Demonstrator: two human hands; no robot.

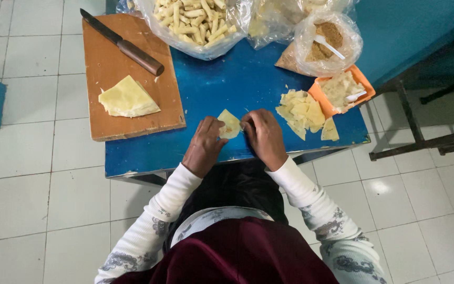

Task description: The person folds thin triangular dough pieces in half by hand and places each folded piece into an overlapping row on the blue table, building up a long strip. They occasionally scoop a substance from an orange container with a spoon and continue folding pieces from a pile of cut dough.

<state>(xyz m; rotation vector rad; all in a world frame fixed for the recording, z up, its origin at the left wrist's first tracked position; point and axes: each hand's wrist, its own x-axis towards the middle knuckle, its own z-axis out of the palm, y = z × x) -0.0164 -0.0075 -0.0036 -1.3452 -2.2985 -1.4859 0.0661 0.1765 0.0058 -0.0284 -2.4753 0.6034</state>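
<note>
- One pale wrapper piece pinched between both hands, flat on the blue table near its front edge, close to body for easy folding.
- Left hand gripping wrapper's left edge; right hand curled on right edge.
- Cut wrapper pile just right, within reach.
- Orange tray of filling beyond pile.
- Cutting board left, with folded sheet and knife parked aside.
- Bag of finished rolls at far edge.

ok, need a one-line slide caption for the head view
Both hands, left hand and right hand, fold a small pastry wrapper on a blue table beside a wrapper pile.
</note>
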